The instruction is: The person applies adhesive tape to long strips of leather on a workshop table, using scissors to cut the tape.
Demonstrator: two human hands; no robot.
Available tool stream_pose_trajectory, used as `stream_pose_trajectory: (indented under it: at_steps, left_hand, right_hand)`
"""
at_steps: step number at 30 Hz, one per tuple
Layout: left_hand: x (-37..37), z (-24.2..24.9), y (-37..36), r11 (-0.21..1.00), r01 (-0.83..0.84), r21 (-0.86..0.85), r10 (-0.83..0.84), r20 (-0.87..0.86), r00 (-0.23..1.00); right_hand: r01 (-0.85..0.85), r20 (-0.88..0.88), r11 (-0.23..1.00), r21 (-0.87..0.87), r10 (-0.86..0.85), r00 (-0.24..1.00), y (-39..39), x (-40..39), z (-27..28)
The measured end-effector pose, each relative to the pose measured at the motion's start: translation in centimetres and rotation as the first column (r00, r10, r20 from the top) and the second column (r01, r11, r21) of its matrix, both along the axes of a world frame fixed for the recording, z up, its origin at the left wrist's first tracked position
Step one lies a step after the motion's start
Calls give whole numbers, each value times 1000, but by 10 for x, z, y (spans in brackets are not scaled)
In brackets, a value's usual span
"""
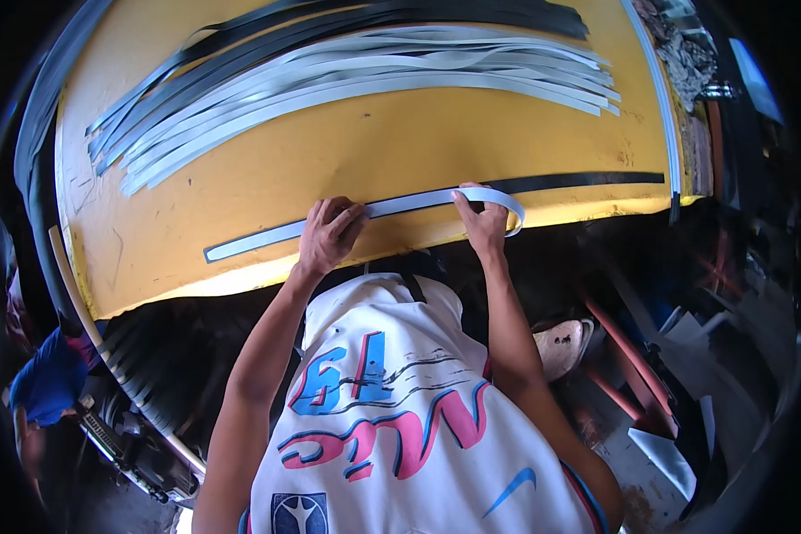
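Observation:
A long white strip (409, 203) lies along a slightly wider black strip (587, 180) near the front edge of the yellow table. My left hand (332, 233) presses down on the white strip with its fingers curled and bunched together, left of the middle. My right hand (484, 224) holds the same strip farther right, thumb and fingers closed on it. Beyond that hand the white strip's free end curves up and loops back under towards my body. To the right, the black strip stays uncovered. At the left end, a thin dark margin shows around the white strip.
Across the back of the yellow table (400, 133) lie a bundle of white strips (418, 67) and a bundle of black strips (240, 40). Long strips (654, 80) hang over the right edge. Another person in a blue shirt (49, 378) is at lower left. Sheet scraps (667, 458) lie at lower right.

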State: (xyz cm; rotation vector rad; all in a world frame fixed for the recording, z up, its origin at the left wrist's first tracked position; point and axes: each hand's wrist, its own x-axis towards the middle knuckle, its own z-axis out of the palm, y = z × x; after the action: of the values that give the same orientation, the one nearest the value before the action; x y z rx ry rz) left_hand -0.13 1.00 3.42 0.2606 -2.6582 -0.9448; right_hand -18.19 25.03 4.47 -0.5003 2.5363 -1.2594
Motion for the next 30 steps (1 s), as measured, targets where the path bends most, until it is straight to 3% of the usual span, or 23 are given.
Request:
stream_pose_trajectory:
  at_steps: [8, 10, 11, 13, 14, 17, 21, 24, 27, 28, 29, 30]
  left_hand:
    - [14, -10, 16, 999, -27, -23, 28, 63, 998]
    - [12, -3, 27, 955, 37, -295, 47, 275, 960]
    - [7, -2, 33, 955, 39, -296, 46, 276, 960]
    - [-8, 2, 50, 925, 220, -310, -77, 414, 907]
    - [-17, 1, 63, 971, 185, -149, -108, 414, 904]
    - [-52, 1, 91, 969, 219, -117, -171, 323, 931]
    - [-54, 0, 92, 976, 202, -76, -181, 221, 958]
    - [0, 5, 53, 992, 125, -35, -104, 360, 927]
    - [73, 14, -1, 982, -88, -168, 154, 432, 888]
    - [88, 26, -13, 967, -120, -225, 226, 535, 814]
    - [101, 22, -23, 945, -136, -297, 278, 509, 815]
    - [111, 15, -31, 936, -113, -333, 265, 457, 849]
  right_hand:
    - [33, 9, 999, -16, -33, 999, -2, 2, -2]
    - [29, -9, 1000, -12, -29, 1000, -2, 2, -4]
    - [30, -8, 999, -13, -30, 1000, -2, 2, -6]
    - [13, -137, 998, -69, -22, 990, -1, 2, -12]
    - [11, -134, 997, -71, -20, 991, -1, 1, -13]
    - [37, -92, 998, -51, -42, 995, -2, 3, -10]
    - [7, -161, 996, -85, -21, 987, -3, 2, -13]
    - [28, -102, 998, -51, -33, 994, -1, 4, -9]
    - [29, -98, 995, -98, -39, 994, -2, 4, -13]
    - [55, 91, 989, -136, -43, 995, -1, 8, -15]
    - [101, 250, 980, -171, -56, 967, -1, 6, -20]
    - [93, 173, 983, -161, -65, 983, 2, 6, -34]
